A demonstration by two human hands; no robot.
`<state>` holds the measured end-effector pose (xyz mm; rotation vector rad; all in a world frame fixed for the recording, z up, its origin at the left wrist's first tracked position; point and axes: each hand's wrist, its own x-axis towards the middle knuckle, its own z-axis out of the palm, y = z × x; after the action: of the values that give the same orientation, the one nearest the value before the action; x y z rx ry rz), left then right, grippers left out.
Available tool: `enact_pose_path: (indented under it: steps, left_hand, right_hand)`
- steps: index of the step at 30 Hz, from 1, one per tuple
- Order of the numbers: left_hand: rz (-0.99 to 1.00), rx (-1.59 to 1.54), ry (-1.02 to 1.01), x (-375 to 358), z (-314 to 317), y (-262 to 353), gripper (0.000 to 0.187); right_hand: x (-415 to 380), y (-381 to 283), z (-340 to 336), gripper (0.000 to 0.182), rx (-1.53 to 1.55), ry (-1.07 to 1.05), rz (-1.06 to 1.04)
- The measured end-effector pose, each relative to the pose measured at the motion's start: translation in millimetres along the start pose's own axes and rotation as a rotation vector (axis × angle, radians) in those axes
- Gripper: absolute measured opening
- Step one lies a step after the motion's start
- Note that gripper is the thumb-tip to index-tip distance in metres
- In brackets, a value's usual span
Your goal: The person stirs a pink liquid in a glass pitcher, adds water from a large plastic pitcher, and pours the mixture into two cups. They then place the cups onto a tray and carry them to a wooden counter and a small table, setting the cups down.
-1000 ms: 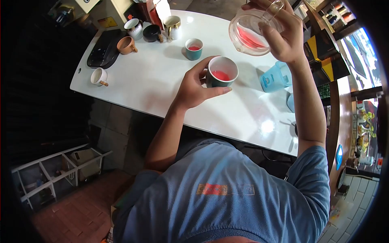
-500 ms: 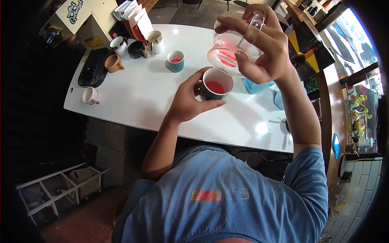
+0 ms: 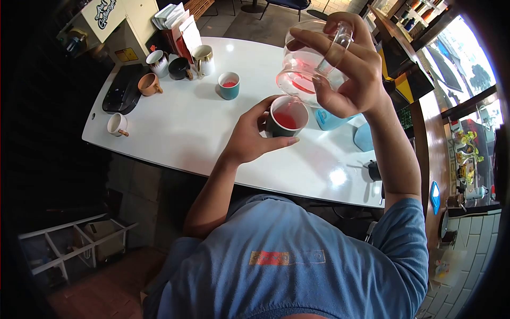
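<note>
My left hand (image 3: 248,133) is wrapped round a dark green cup (image 3: 302,116) with a white inside and red liquid in it. Above its rim, my right hand (image 3: 353,66) grips a clear glass server (image 3: 296,66) by its handle. The server is tilted, with red liquid at its lip and a thin stream running down into the cup. A smaller teal cup (image 3: 229,91), also holding some red liquid, stands apart on the white table (image 3: 175,119). Partly hidden behind my right hand and forearm are a light blue container (image 3: 328,120) and another blue object (image 3: 364,139).
Several mugs stand at the table's far left: a white one (image 3: 116,125), a brown one (image 3: 149,85), a black one (image 3: 179,69) and a tall pale one (image 3: 203,59). Nearby lie a black flat device (image 3: 121,93) and a holder with papers (image 3: 183,34). A dark object (image 3: 374,170) sits at right.
A stream now shows between the server and the cup, and the red liquid in the cup looks a little higher. Both hands have shifted slightly lower in view.
</note>
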<state>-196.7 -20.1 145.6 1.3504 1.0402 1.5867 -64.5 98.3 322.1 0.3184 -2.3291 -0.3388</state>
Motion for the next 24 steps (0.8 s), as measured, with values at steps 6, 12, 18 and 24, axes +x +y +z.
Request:
enact_pose_path:
  steps: [6, 12, 18, 24]
  left_hand:
    - [0.007, 0.029, 0.016, -0.8, -0.6, -6.8, 0.075]
    - [0.021, 0.021, 0.024, 1.1, 0.5, -10.3, 0.074]
    - [0.03, 0.013, 0.031, 5.1, 3.6, -10.4, 0.072]
    - [0.031, 0.01, 0.011, 7.3, 8.5, -16.1, 0.071]
  right_hand:
    - [-3.5, -0.6, 1.3, 0.06, -0.001, -0.006, -0.003]
    - [-4.5, 2.2, 0.0, 0.058, -0.003, 0.001, -0.032]
    - [-12.2, 2.5, -2.3, 0.049, 0.065, 0.009, 0.033]
    - [-17.2, 6.2, 2.2, 0.049, 0.054, 0.042, 0.012]
